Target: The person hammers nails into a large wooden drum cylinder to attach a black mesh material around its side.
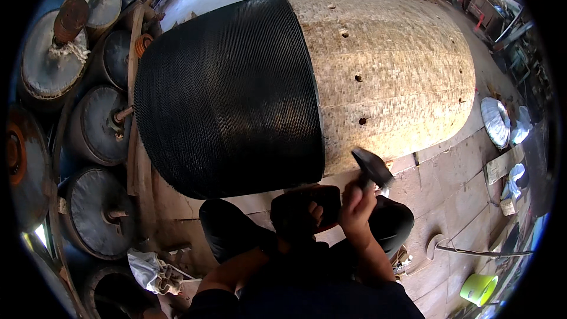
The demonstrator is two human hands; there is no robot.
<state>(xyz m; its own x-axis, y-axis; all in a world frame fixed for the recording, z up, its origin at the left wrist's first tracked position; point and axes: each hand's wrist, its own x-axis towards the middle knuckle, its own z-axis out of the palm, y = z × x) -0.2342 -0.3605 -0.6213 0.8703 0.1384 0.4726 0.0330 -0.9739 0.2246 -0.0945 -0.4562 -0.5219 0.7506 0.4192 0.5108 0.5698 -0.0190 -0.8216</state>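
A large drum (393, 53) lies on its side across the space before me. Its right part has a bare, tan, speckled surface with several dark holes. Black, finely ridged covering (230, 94) wraps the left part, ending in a straight edge near the middle. My right hand (357, 204) is closed around the handle of a hammer (373, 168), its dark head raised just below the drum's bare part. Deep in shadow, my left hand (316, 214) has curled fingers at a dark, reddish-rimmed container (307, 195) between my knees. What those fingers hold is hidden.
Several dark rollers (100, 212) with shafts stand along the left, beside wooden beams (136, 142). A pale cloth bundle (155, 272) lies at lower left. To the right are a wrapped white coil (495, 121), a round-based stand (437, 248) and a lime-green bucket (479, 289).
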